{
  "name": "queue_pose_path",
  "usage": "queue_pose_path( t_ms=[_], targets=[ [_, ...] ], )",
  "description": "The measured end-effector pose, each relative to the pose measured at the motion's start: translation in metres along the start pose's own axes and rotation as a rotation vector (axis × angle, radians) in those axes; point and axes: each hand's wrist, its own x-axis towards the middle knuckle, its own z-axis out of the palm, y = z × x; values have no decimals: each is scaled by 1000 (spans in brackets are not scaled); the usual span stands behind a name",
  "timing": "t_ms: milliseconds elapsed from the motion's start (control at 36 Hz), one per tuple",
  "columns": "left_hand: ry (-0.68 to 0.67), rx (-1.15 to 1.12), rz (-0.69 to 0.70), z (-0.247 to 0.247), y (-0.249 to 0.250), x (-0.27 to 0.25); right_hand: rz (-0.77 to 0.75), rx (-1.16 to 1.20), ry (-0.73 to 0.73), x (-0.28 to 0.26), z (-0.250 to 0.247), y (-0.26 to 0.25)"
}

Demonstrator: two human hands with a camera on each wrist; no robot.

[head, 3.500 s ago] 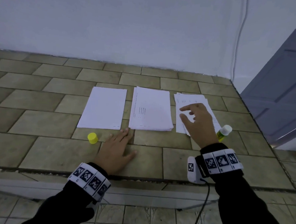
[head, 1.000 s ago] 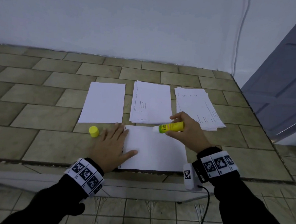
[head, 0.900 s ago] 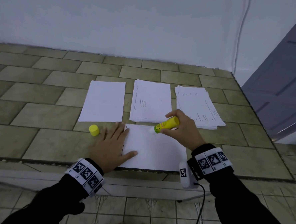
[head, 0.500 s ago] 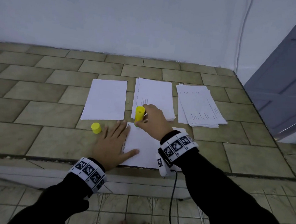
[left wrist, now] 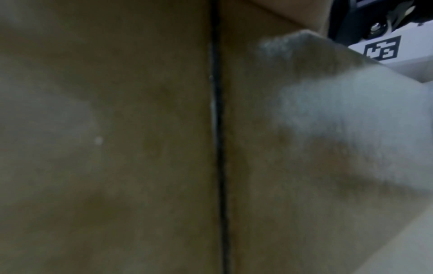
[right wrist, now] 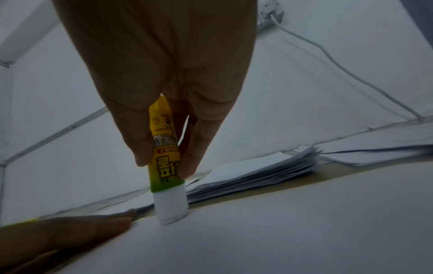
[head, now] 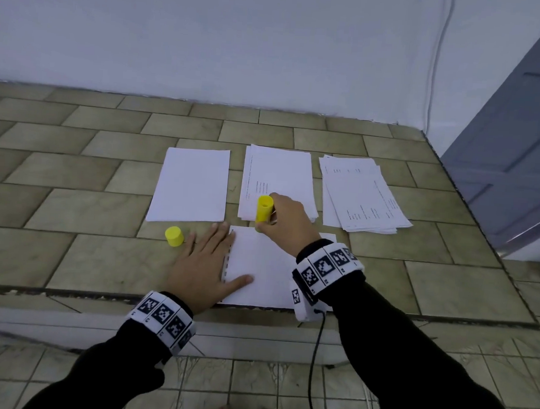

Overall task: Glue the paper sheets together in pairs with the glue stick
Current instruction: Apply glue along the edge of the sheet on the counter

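A single white sheet (head: 265, 267) lies at the near edge of the tiled counter. My right hand (head: 282, 219) grips the yellow glue stick (head: 264, 208) upright, its white tip (right wrist: 171, 209) pressed on the sheet's far left corner. My left hand (head: 206, 260) lies flat with straight fingers, its thumb on the sheet's left edge and its fingers on the tile. The yellow cap (head: 174, 236) stands just left of that hand. The left wrist view is a dim blur of tile and paper.
Beyond the sheet lie three lots of paper: a blank sheet (head: 191, 185) at left, a stack (head: 280, 176) in the middle, a fanned printed stack (head: 362, 194) at right. A grey door (head: 515, 149) stands at right. A cable (head: 316, 359) hangs from my right wrist.
My right hand has swung left along the sheet's far edge and tipped the glue stick from lying sideways to upright on the far left corner. The left hand has stayed put.
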Motion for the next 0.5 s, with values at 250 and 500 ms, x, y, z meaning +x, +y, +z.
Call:
queue_pose_path(
  t_ms=[250,500],
  targets=[
    [16,-6,-3,2,0,-1,104,72,202,-36,-40,65],
    [25,19,3,2,1,-1,199,39,289,-48,-57,87]
  ],
)
